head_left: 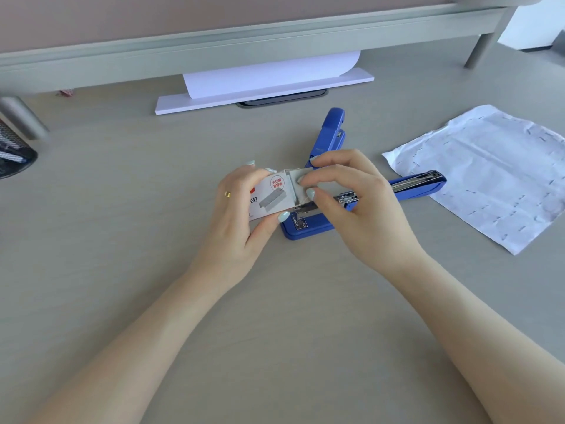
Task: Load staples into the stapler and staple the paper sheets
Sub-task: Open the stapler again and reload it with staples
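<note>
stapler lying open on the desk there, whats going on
A person is getting staples out to load it. The left hand holds a small staple box above the desk, and the right hand pinches the box's open end flap. The blue stapler lies swung open beneath the hands, its magazine pointing right towards a crumpled, much-stapled paper sheet. Nothing has been loaded yet, as far as the picture shows.

Beige desk (122, 270) — grey raised shelf (214, 53) behind, pinkish wall (153, 16).

A white board (263, 93) lies under the grey shelf (244, 41); a mesh basket (12, 154) sits far left.
</note>
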